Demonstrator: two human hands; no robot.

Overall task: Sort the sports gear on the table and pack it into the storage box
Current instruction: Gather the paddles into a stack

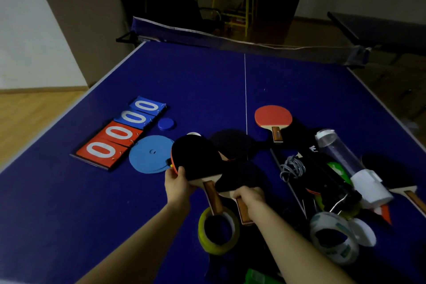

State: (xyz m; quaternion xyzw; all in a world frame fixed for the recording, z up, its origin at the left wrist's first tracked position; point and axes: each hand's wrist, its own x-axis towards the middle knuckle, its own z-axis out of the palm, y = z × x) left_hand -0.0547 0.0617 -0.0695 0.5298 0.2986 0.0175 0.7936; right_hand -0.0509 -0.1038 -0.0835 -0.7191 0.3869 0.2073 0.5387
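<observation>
Paddles (196,159): matt black rubber (wood handles); table (196,80): smooth matt blue.

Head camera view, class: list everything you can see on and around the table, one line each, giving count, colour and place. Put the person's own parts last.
table: one, blue, fills the view
net: one, dark with white top, far end
scoreboard: one, two blue and two red cards showing 0, left
disc: one, light blue, beside the scoreboard
cap: one, dark blue, behind the disc
red paddle: one, lying flat, right of the centre line
black paddles: two held, more lying flat around them
tape roll: one, yellow-green, near edge
clear tape rolls: appear to be two, whitish, near right
tube: one, clear with white ends, right
cord: one, grey, in the right pile
hands: left grips a paddle's edge; right grips a handle
</observation>
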